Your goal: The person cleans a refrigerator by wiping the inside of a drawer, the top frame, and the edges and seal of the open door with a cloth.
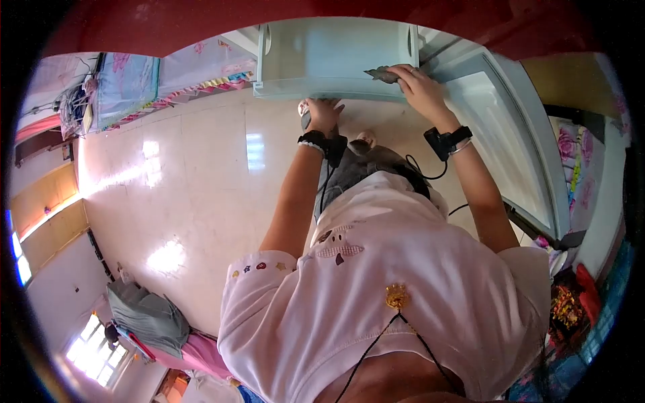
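A pale, see-through drawer (329, 54) is pulled out at the top of the view. My left hand (324, 114) is at its front edge, left of the middle, with the fingers against the drawer and partly hidden by it. In my right hand (422, 91) is a crumpled grey cloth (384, 74), held over the drawer's front right corner. Each wrist wears a black strapped device with a cable.
An open white door (500, 134) stands to the right of the drawer. A dark red surface (322, 27) crosses the top. Pale tiled floor (195, 154) lies to the left. Grey and pink fabric (151, 316) sits at the lower left.
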The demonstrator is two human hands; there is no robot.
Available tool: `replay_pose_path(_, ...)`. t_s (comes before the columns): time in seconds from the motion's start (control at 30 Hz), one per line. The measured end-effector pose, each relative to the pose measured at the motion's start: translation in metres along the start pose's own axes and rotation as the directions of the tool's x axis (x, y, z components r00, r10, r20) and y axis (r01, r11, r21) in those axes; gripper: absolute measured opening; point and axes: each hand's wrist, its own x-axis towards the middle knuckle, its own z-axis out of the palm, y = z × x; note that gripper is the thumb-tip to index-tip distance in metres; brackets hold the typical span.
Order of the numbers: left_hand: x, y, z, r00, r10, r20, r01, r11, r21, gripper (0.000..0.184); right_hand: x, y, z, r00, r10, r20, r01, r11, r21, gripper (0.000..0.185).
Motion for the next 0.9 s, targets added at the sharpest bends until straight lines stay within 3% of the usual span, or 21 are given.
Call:
replay_pose_path(0.17, -0.018, 0.003, 0.013, 0.999, 0.039, -0.002, -0.039, 0.999, -0.011, 0.074, -0.008, 0.011, 0.006, 0.998, -0.058, -0.032, 0.059, 0.998, 0.005, 0.031)
replay_pose_path(0.2, 0.010, -0.013, -0.025, 0.958, 0.174, 0.227, -0.231, 0.939, 0.255, 0.071, -0.011, 0.011, 0.007, 0.995, -0.078, -0.055, 0.078, 0.997, 0.009, 0.031)
replay_pose_path(0.23, 0.037, -0.029, -0.062, 0.835, 0.306, 0.457, -0.511, 0.739, 0.439, 0.068, -0.012, 0.009, 0.006, 0.995, -0.080, -0.054, 0.081, 0.997, 0.013, 0.031)
replay_pose_path(0.27, 0.064, -0.045, -0.099, 0.658, 0.405, 0.635, -0.741, 0.498, 0.451, 0.066, -0.012, 0.008, 0.004, 0.997, -0.060, -0.041, 0.062, 0.997, 0.045, 0.031)
replay_pose_path(0.3, 0.045, -0.029, -0.079, 0.660, 0.406, 0.632, -0.740, 0.495, 0.454, 0.066, -0.012, 0.007, 0.003, 0.999, -0.039, -0.027, 0.041, 0.996, 0.076, 0.030)
replay_pose_path(0.33, 0.004, 0.001, -0.036, 0.962, 0.246, 0.119, -0.272, 0.827, 0.491, 0.048, -0.011, 0.007, 0.002, 0.999, -0.041, -0.025, 0.043, 0.996, 0.081, 0.030)
replay_pose_path(0.37, -0.026, 0.021, -0.008, 0.919, -0.124, -0.373, 0.214, 0.954, 0.212, 0.032, -0.012, 0.007, 0.002, 0.996, -0.050, -0.080, 0.059, 0.991, 0.119, 0.030)
replay_pose_path(0.4, -0.037, 0.028, -0.008, 0.917, -0.123, -0.379, 0.214, 0.954, 0.210, 0.032, -0.012, 0.007, 0.002, 0.989, -0.058, -0.134, 0.079, 0.985, 0.156, 0.029)
replay_pose_path(0.43, -0.046, 0.036, -0.014, 0.909, 0.319, -0.270, -0.112, 0.808, 0.579, 0.024, -0.013, 0.005, -0.001, 0.990, -0.064, -0.129, 0.084, 0.983, 0.162, 0.029)
replay_pose_path(0.47, -0.056, 0.047, -0.016, 0.754, 0.657, -0.007, -0.371, 0.435, 0.820, 0.016, -0.013, 0.001, -0.005, 0.986, -0.027, -0.164, 0.050, 0.989, 0.137, 0.029)
replay_pose_path(0.5, -0.073, 0.063, -0.007, 0.694, 0.711, 0.108, -0.397, 0.254, 0.882, 0.014, -0.012, -0.002, -0.009, 0.980, 0.006, -0.198, 0.017, 0.993, 0.115, 0.029)
replay_pose_path(0.57, -0.103, 0.095, 0.013, 0.570, 0.746, 0.344, -0.440, -0.077, 0.895, 0.008, -0.012, -0.003, -0.012, 0.985, -0.030, -0.169, 0.054, 0.989, 0.138, 0.030)
replay_pose_path(0.6, -0.108, 0.103, 0.016, 0.563, 0.754, 0.337, -0.431, -0.080, 0.899, 0.008, -0.012, -0.004, -0.013, 0.987, -0.057, -0.151, 0.079, 0.986, 0.147, 0.032)
replay_pose_path(0.67, -0.108, 0.118, 0.025, 0.334, 0.761, 0.556, -0.489, -0.364, 0.792, 0.008, -0.009, -0.006, -0.008, 0.989, -0.105, -0.106, 0.121, 0.980, 0.158, 0.033)
replay_pose_path(0.7, -0.115, 0.120, 0.036, 0.395, 0.741, 0.543, -0.463, -0.349, 0.814, 0.020, -0.011, -0.007, -0.002, 0.987, -0.151, -0.061, 0.158, 0.981, 0.115, 0.034)
replay_pose_path(0.73, -0.114, 0.117, 0.045, 0.395, 0.747, 0.535, -0.462, -0.342, 0.818, 0.020, -0.012, -0.008, 0.001, 0.981, -0.195, -0.010, 0.196, 0.978, 0.073, 0.035)
replay_pose_path(0.8, -0.106, 0.104, 0.062, 0.418, 0.585, 0.695, -0.608, -0.388, 0.693, 0.036, -0.010, -0.021, 0.003, 0.976, -0.218, -0.028, 0.219, 0.974, 0.063, 0.036)
replay_pose_path(0.87, -0.100, 0.084, 0.079, 0.393, 0.407, 0.825, -0.691, -0.461, 0.557, 0.048, -0.009, -0.023, 0.017, 0.939, -0.339, -0.057, 0.338, 0.941, -0.027, 0.037)
replay_pose_path(0.9, -0.096, 0.076, 0.087, 0.390, 0.409, 0.825, -0.692, -0.460, 0.556, 0.048, -0.008, -0.029, 0.022, 0.936, -0.347, -0.059, 0.346, 0.938, -0.028, 0.039)
